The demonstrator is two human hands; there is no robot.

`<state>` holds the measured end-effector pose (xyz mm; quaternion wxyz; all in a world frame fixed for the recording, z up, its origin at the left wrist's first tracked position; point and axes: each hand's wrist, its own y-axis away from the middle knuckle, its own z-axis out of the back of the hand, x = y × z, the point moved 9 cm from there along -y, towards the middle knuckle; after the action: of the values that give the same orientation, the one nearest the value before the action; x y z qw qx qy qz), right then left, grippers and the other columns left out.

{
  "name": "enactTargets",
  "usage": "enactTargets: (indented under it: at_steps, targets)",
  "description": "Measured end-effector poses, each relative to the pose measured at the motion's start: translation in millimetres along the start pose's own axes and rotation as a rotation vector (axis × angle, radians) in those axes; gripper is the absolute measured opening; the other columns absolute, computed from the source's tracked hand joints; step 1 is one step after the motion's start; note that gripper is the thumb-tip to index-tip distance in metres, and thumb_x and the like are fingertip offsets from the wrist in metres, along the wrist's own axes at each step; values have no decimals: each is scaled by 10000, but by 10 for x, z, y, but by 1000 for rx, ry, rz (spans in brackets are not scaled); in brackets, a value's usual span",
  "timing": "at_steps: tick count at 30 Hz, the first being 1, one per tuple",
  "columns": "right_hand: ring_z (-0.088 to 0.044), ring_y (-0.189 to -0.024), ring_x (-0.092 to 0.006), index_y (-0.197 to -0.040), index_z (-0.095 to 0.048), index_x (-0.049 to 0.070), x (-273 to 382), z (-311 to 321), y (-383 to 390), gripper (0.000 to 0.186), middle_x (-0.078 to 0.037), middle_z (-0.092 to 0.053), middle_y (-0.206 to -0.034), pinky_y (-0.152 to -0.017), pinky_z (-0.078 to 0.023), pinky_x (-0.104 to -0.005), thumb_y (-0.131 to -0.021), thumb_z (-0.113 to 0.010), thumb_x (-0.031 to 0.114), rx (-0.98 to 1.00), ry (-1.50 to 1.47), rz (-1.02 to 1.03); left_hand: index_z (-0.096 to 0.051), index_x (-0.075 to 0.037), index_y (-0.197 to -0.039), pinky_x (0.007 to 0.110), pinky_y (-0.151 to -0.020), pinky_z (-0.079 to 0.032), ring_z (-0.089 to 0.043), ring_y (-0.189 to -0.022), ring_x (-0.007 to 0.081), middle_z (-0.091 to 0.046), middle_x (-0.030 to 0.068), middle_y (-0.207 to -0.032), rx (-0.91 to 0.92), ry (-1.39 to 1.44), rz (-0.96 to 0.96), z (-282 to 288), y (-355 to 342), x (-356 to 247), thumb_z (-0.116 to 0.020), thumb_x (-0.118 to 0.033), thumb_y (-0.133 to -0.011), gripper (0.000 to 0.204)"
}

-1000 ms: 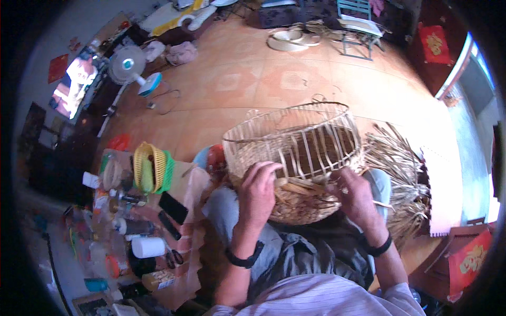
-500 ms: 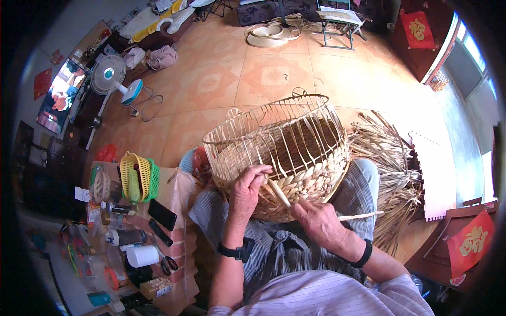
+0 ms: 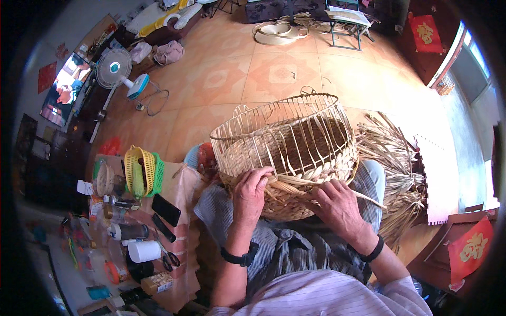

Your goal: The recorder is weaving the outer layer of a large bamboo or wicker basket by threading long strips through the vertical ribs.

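Note:
On my lap rests a woven straw basket (image 3: 295, 142), its upper part open upright stakes under a rim, its lower part braided. My left hand (image 3: 252, 194) is closed on the pale straw strand (image 3: 284, 187) at the front of the braided band, thumb and index at its end. My right hand (image 3: 337, 206) has curled fingers on the same strand, a little to the right, pressing it against the basket's front. A loose end of straw (image 3: 371, 199) sticks out past my right hand.
A low table (image 3: 184, 184) at left carries yellow and green plastic baskets (image 3: 154, 171), phone (image 3: 166, 209), scissors (image 3: 169, 261) and several containers. Dried straw bundles (image 3: 392, 163) lie right beside a foam mat (image 3: 437, 184). A fan (image 3: 114, 68) and folding chair (image 3: 345, 18) stand farther off.
My right hand dropped down and left along the strand, then moved up and right toward the braided band. My left hand stays at the basket's front-left, holding the strand.

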<state>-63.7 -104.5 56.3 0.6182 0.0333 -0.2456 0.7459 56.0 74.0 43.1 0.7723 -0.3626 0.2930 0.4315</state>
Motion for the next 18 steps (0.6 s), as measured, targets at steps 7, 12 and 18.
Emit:
enactTargets:
  at_steps: [7,12,18]
  targets:
    - [-620,-907,-293,-980,-597,69,8,-20,258,171,-101,-603,-903,-831,-496,-422,-895,-711,165,183,6,91,-749,-71,-1192,438,-948,-559,-731,-1043,329,-769,122,-1096,61,-61,-160,-65,20,-63,-578,59,-917,349]
    - [-679,-702,-334,-986,-645,66,97,350,323,187,-107,-656,-729,-683,-535,-464,-913,-762,192,252,-172,120,-749,-73,-1225,446,-979,-553,-735,-1109,332,-773,144,-1185,99,-98,-193,-155,62,-64,-538,54,-926,387]
    - [-664,-632,-358,-944,-671,59,264,745,371,220,-136,-621,-671,-582,-519,-483,-877,-816,210,369,-269,5,-706,-64,-1318,428,-1046,-568,-699,-1211,347,-727,159,-1303,116,-31,-251,-140,176,64,-580,73,-942,420]
